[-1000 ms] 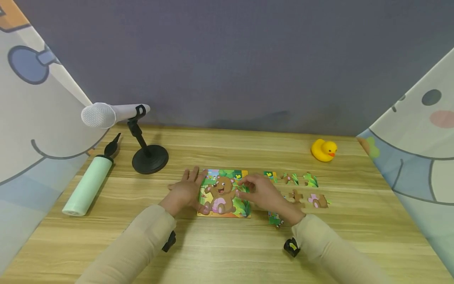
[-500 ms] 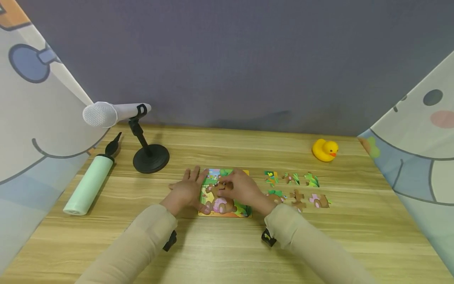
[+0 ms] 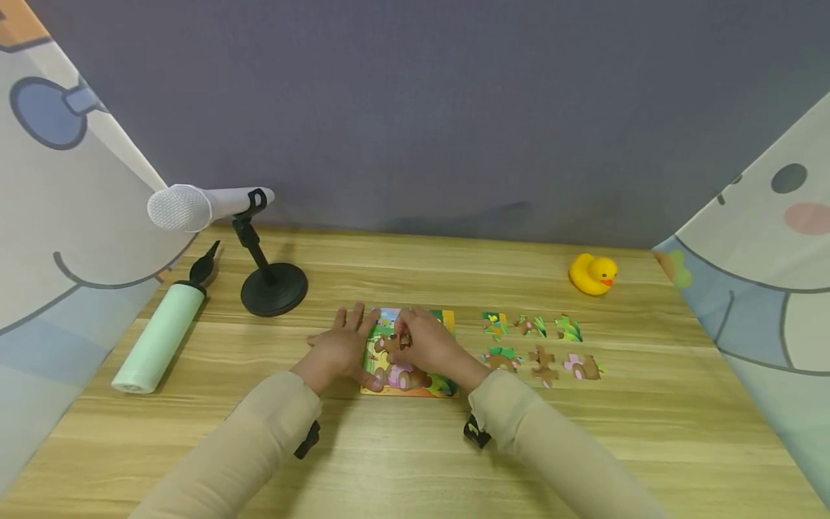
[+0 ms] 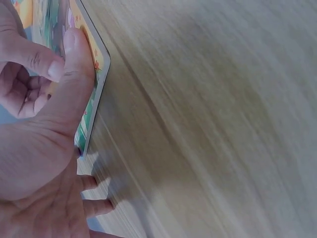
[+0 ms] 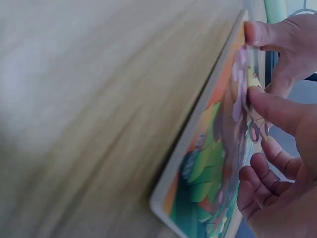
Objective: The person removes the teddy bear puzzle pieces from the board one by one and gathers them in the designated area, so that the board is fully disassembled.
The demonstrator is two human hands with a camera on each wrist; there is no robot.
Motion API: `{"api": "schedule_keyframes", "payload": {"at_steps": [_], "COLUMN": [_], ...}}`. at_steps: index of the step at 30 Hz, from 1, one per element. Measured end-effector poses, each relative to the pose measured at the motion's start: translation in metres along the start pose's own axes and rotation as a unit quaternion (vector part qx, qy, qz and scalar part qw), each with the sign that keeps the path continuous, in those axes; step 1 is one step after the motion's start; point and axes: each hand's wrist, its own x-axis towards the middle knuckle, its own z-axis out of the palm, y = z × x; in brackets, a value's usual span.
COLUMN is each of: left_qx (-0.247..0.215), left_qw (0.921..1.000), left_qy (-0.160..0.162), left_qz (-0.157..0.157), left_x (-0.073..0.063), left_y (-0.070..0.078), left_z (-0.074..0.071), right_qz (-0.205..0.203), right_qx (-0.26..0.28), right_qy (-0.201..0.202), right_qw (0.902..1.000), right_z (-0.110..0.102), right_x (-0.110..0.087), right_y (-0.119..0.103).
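Note:
A jigsaw board [image 3: 444, 387] with a brown bear picture lies flat on the wooden table. My left hand [image 3: 336, 352] is spread at its left edge; in the left wrist view its thumb [image 4: 79, 74] rests on the board and other fingertips touch the table. My right hand [image 3: 433, 347] is over the board's upper middle. Between its thumb and index finger it pinches a brown puzzle piece [image 5: 256, 130] with a pink patch, tilted close to the bear's head. The right fingers hide part of the picture, and I cannot tell whether the piece touches the board.
Several loose puzzle pieces [image 3: 543, 365] lie in rows right of the board. A yellow rubber duck [image 3: 591, 274] sits behind them. At left stand a microphone [image 3: 210, 205] on a black stand [image 3: 274, 290] and a mint-green hand pump [image 3: 162, 337] lying down.
From the board's right edge, my right hand has moved left over the bear's head, its fingers now at the upper middle. My left hand has stayed in place.

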Motion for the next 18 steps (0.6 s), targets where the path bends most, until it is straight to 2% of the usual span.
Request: {"api": "schedule_keyframes", "payload": {"at_steps": [4,9,11,18], "left_qx": [-0.002,-0.006,-0.005,0.002], "left_qw": [1.0,1.0,1.0,1.0], "left_qy": [0.002,0.0,-0.001,-0.006], "left_qz": [0.003,0.002,0.002,-0.006], "left_x": [-0.0007,-0.0012,-0.0015,-0.0011], "left_y": [-0.0004,0.0007,0.0015,0.0023], "left_z": [0.0001,-0.0011,-0.0019,-0.002], "right_qz": [-0.001,-0.023,-0.027,0.001], "right_qx": [0.002,-0.012,-0.002,0.057], "right_qy": [-0.005,-0.006,-0.002,0.03], "right_qw": [1.0,0.9996,0.9996,0.9979], "right_z": [-0.0015,-0.0023,-0.0015,-0.0033], "right_x": [0.0019,0.0038,0.0043,0.0081], "right_y": [-0.0021,-0.0013,-0.0007,-0.0017]}}
